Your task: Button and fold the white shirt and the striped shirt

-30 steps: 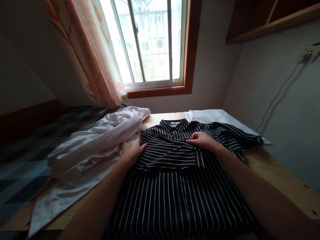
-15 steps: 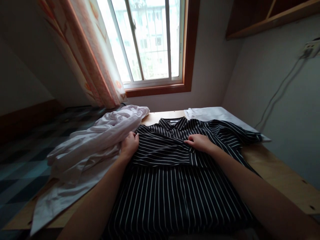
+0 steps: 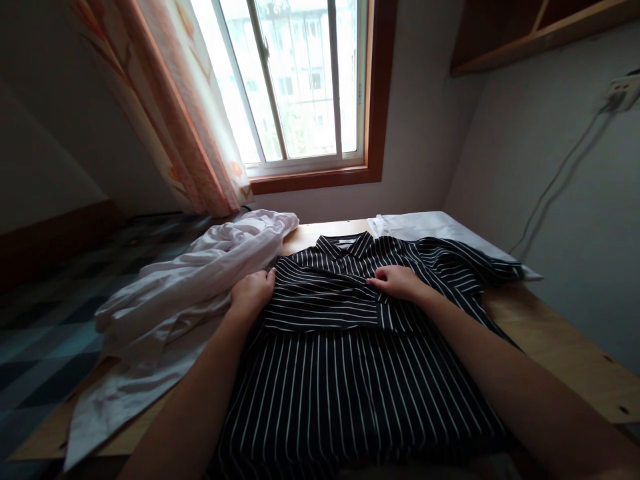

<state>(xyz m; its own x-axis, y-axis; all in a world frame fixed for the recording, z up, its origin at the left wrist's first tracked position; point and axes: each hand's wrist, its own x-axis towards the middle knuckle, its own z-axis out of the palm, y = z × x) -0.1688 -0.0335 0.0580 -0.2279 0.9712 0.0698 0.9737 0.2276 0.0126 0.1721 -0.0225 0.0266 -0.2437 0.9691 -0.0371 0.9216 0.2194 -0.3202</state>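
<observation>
A black shirt with white stripes [image 3: 370, 393] lies spread on a wooden board, its collar toward the window. One sleeve is folded across the chest, its stripes running crosswise and its cuff near the middle. My left hand [image 3: 253, 291] is closed at the shirt's left edge, by the shoulder fold. My right hand [image 3: 397, 283] pinches the folded sleeve near the cuff. The other sleeve stretches out to the right, over a folded white cloth [image 3: 425, 227].
A crumpled white garment [image 3: 215, 267] lies along the left side of the board [image 3: 560, 347]. Beyond it is a checked bedspread [image 3: 45, 347]. At the back are a window [image 3: 300, 87] and a curtain [image 3: 190, 147]. A cord [image 3: 555, 177] hangs from a socket on the right wall.
My left hand has shifted slightly left and down along the shirt's edge. The right hand stays nearly in place on the folded sleeve.
</observation>
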